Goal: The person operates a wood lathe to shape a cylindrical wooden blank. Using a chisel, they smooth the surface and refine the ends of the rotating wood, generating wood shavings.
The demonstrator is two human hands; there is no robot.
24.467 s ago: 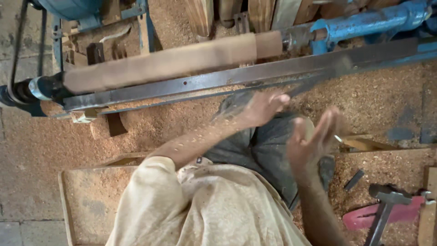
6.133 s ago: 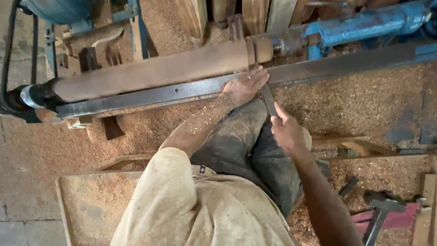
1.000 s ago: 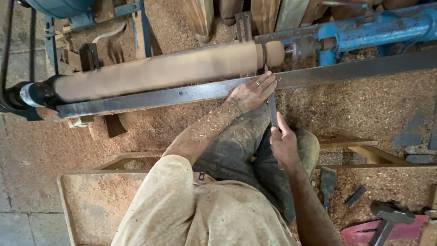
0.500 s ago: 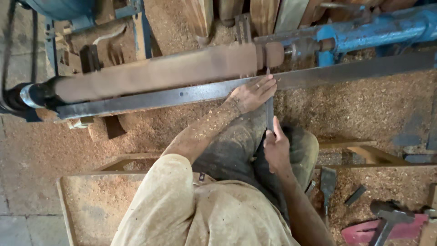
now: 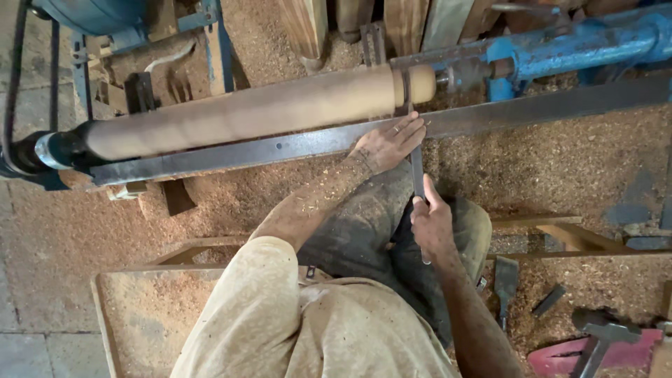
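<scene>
Chisel (image 5: 417, 168): tip at cylinder's (image 5: 245, 112) right end, under left hand.
Left hand (image 5: 387, 142): pressing blade on rail (image 5: 231, 152).
Right hand (image 5: 430, 222): clenched on handle, drawn nearer than a second ago.
Change: groove now cut.

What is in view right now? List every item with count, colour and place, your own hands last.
Wooden cylinder: one, pale brown, mounted lengthwise on the lathe, upper middle.
Tool rest bar: one, dark grey steel, running just below the cylinder.
Lathe tailstock: one, blue, upper right.
Turning chisel: one, dark metal, tip up against the cylinder near its right end.
Sawdust: tan, spread over the ground.
Wooden planks: several, brown, behind the lathe.
Hammer: one, dark head, lower right.
Loose chisel: one, grey, right of the knee.
Left hand: resting on the bar, steadying the chisel.
Right hand: gripping the chisel lower down.
</scene>
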